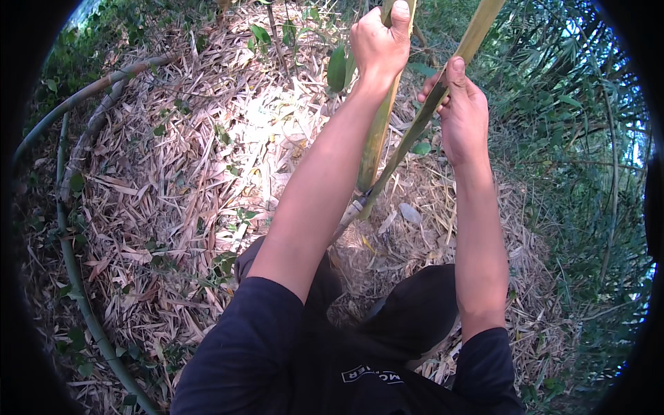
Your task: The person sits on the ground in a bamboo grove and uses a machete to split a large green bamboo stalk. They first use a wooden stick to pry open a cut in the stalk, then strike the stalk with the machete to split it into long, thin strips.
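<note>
A greenish-yellow split bamboo stalk forms a narrow V whose two strips meet low, near my knees. My left hand [380,43] is closed around the left bamboo strip [377,145], near the top of the picture. Lower and to the right, my right hand [462,117] grips the right bamboo strip [411,135], thumb lying along it. Where the strips meet, a tool with a slim pale handle [351,213] sits against the bamboo; its blade, if any, is mostly hidden. Neither hand touches that tool.
Dry leaf litter [166,194] covers the ground. A long curved green bamboo stem [81,290] runs down the left side, with a thicker bent stem [104,83] above it. Dense green foliage [588,159] stands on the right. Small leafy shoots [337,68] rise beside my left hand.
</note>
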`<control>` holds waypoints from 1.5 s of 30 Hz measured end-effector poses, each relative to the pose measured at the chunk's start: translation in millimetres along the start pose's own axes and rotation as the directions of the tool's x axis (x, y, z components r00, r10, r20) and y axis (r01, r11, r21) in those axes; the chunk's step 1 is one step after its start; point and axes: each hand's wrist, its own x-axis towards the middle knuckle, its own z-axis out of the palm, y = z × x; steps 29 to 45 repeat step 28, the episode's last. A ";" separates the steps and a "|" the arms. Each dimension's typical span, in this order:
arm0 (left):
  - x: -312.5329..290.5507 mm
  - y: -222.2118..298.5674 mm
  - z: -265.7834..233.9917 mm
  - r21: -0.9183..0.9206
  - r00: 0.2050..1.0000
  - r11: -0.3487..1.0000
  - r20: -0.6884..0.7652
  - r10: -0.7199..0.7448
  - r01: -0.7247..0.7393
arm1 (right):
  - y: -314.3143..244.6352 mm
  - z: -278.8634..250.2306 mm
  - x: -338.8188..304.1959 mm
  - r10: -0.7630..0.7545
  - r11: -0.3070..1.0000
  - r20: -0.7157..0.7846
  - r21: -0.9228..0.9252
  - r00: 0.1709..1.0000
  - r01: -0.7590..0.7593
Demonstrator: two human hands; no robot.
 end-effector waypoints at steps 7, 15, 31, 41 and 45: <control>9.8 -8.2 9.8 0.112 0.991 0.993 -0.124 0.039 -0.025 | -10.2 0.3 -36.9 -0.123 0.990 0.006 0.066 0.992 0.122; 20.2 -12.8 25.6 0.155 0.993 0.988 -0.116 0.010 0.008 | -7.2 -13.2 -60.9 -0.165 0.984 -0.049 0.066 0.985 0.168; 30.2 -31.6 45.8 0.000 1.000 1.000 -0.016 0.010 -0.010 | -5.1 -34.1 -105.4 -0.227 0.959 -0.036 0.163 0.973 0.230; 30.2 -31.6 45.8 0.000 1.000 1.000 -0.016 0.010 -0.010 | -5.1 -34.1 -105.4 -0.227 0.959 -0.036 0.163 0.973 0.230; 30.2 -31.6 45.8 0.000 1.000 1.000 -0.016 0.010 -0.010 | -5.1 -34.1 -105.4 -0.227 0.959 -0.036 0.163 0.973 0.230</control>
